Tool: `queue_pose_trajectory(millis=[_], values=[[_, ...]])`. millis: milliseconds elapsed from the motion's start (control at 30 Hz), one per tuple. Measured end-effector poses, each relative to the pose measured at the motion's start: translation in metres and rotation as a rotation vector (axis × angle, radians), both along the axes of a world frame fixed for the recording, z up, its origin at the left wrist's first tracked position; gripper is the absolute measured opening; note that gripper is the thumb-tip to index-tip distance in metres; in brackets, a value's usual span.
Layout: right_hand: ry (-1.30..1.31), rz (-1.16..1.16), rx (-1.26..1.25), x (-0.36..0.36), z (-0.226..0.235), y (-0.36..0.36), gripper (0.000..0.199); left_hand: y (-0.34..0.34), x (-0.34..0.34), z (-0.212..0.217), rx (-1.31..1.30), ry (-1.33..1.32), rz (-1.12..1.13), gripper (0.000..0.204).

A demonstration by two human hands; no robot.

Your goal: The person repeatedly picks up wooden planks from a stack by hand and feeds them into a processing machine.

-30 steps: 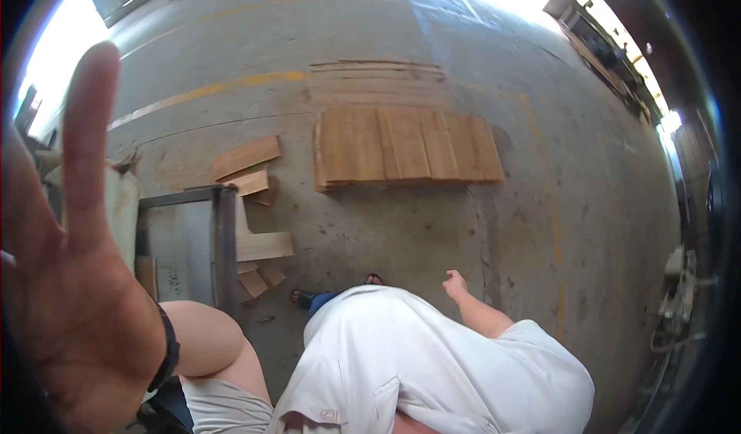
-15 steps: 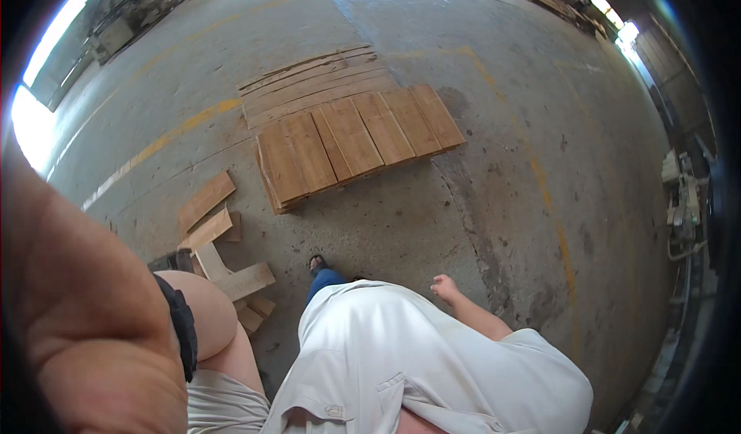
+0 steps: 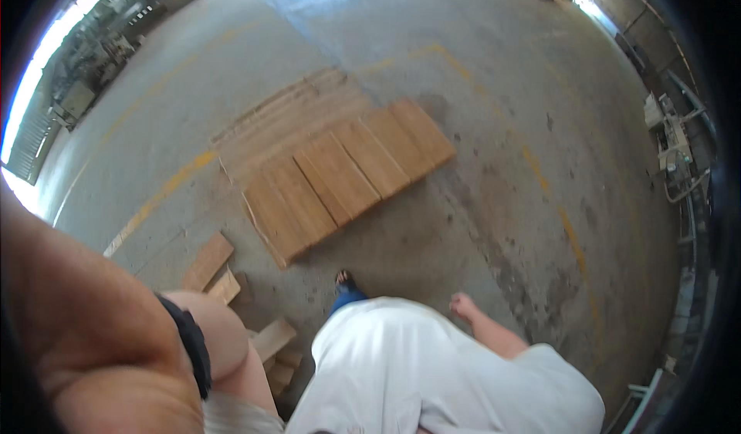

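My left hand (image 3: pixel 100 334) is raised very close at the left edge, with a black band (image 3: pixel 187 345) round its wrist. Only the palm side and forearm show; its fingers lie outside the picture. Past my white shirt, my right hand (image 3: pixel 465 307) hangs low over the floor, fingers loosely curled in, with nothing visible in it. It touches nothing. Ahead of me a low stack of brown wooden boards (image 3: pixel 351 170) lies on the concrete, the top boards side by side. My foot (image 3: pixel 344 278) in a dark sandal stands just short of the stack.
Behind the stack lie paler, rougher planks (image 3: pixel 285 114). Loose wood offcuts (image 3: pixel 208 260) are scattered on the floor at the left. Yellow lines (image 3: pixel 540 173) cross the concrete floor. Machinery (image 3: pixel 81 91) stands far left, and metal equipment (image 3: pixel 675 145) along the right side.
The board stack now sits lower in the picture and more tilted, and the offcuts have shifted too, as my view moves. My left hand stays raised; my right hand remains low.
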State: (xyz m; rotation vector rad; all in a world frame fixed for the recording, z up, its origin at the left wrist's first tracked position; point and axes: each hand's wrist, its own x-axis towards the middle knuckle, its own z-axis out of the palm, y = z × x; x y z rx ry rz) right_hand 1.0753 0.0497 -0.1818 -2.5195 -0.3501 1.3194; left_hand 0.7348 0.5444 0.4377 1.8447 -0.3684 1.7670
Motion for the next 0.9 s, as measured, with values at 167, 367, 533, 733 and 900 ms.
queue_pose_trajectory(millis=[167, 367, 533, 733, 900], values=[[0.029, -0.079, 0.088, -0.009, 0.044, 0.111, 0.041, 0.074, 0.027, -0.028, 0.059, 0.219, 0.115, 0.044], [-0.045, 0.006, 0.108, 0.02, 0.03, 0.134, 0.038, 0.121, 0.123, -0.132, -0.5, 0.251, 0.213, 0.03], [-0.048, 0.16, -0.009, 0.075, 0.028, 0.188, 0.04, 0.143, 0.159, -0.293, -1.108, 0.819, 0.251, 0.036], [-0.058, 0.249, 0.054, 0.178, -0.014, 0.279, 0.038, 0.123, 0.18, -0.5, -1.327, 1.177, 0.39, 0.036], [0.049, 0.391, -0.079, 0.265, -0.05, 0.386, 0.041, 0.079, 0.215, -0.623, -1.588, 1.262, 0.427, 0.035]])
